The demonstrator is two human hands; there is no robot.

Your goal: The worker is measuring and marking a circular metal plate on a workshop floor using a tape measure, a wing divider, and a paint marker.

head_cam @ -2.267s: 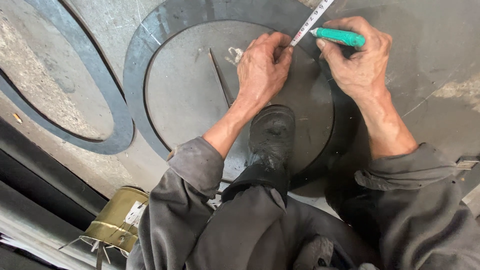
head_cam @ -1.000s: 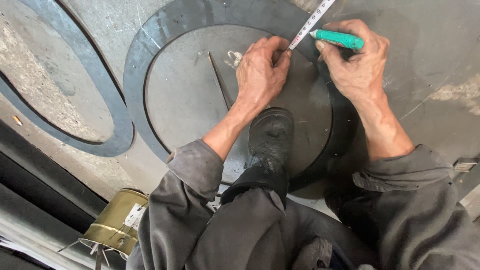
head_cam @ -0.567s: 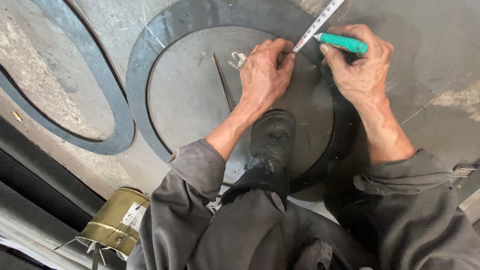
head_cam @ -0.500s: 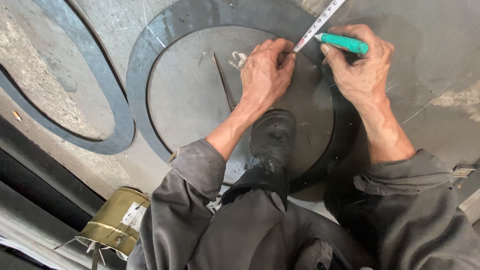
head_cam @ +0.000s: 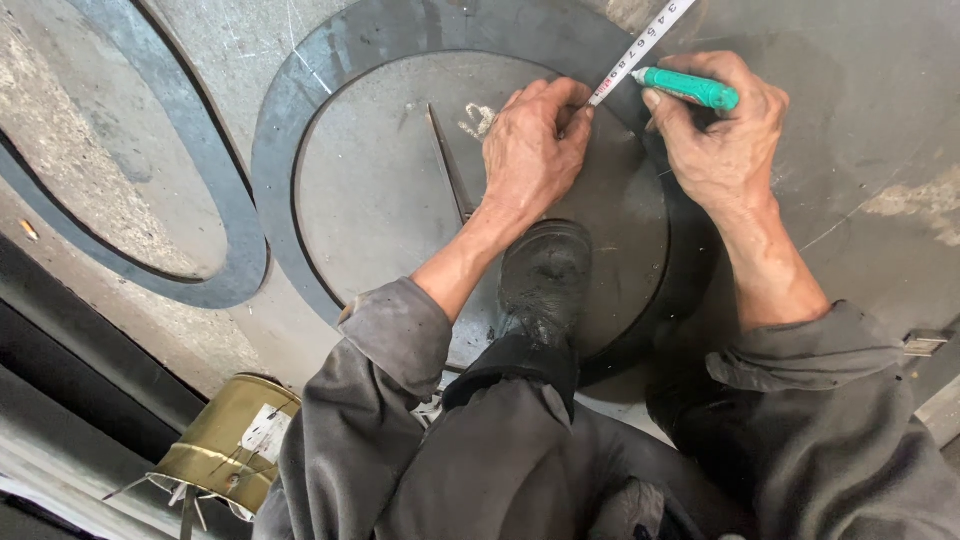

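Little has moved: both hands have barely shifted. Left hand (head_cam: 533, 145) still pinches the tape (head_cam: 640, 48) end onto the disc (head_cam: 380, 200); right hand (head_cam: 725, 135) grips the green marker (head_cam: 690, 88) just right of the tape, tip on it.

Your left hand (head_cam: 532, 150) presses the end of a tape measure (head_cam: 640, 52) onto a round steel disc (head_cam: 390, 200), inside a dark steel ring (head_cam: 290, 120). Your right hand (head_cam: 722, 135) grips a green marker (head_cam: 690, 88) just beside the tape. Your black shoe (head_cam: 545, 275) stands on the disc; a brass-coloured can (head_cam: 225, 445) sits lower left.
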